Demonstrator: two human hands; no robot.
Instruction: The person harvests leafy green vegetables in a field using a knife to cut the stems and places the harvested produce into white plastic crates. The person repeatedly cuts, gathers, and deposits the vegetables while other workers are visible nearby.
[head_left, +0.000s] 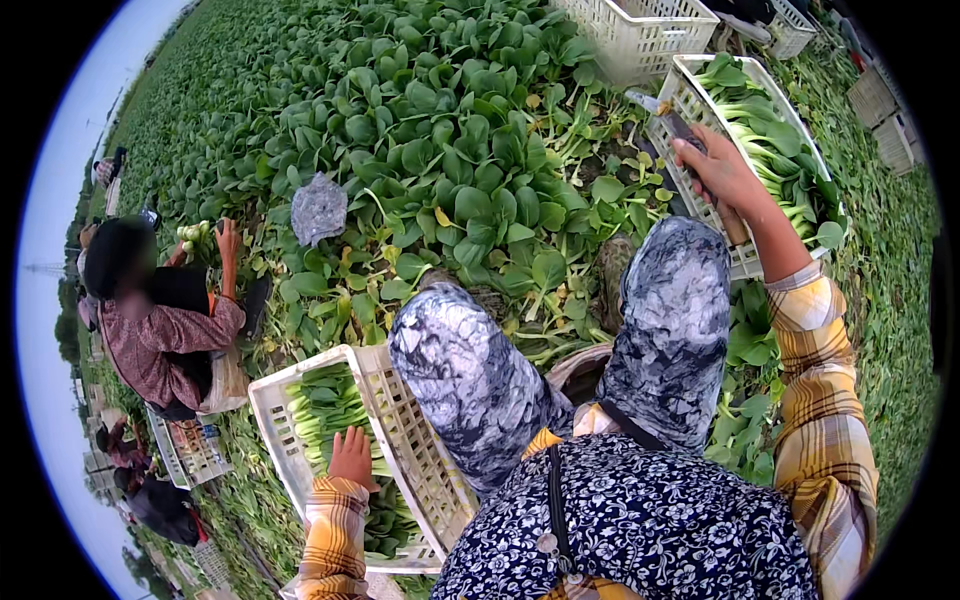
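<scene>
My right hand (716, 166) is closed round the dark handle of a knife (679, 127), its blade pointing up and left, beside a white plastic crate (679, 176) of bok choy (772, 142). My left hand (352, 456) lies on bok choy (326, 409) in another white plastic crate (274, 394), left of my knees; its fingers point away from me. Whether it grips any stems cannot be told. Between my knees and ahead of them, leafy greens (480, 195) grow from the ground.
A crumpled grey plastic piece (319, 208) lies on the plants. At the left a co-worker (169, 322) crouches, holding greens (195, 232), near another crate (191, 450). More people are farther back. A further white crate (652, 45) stands at the top right.
</scene>
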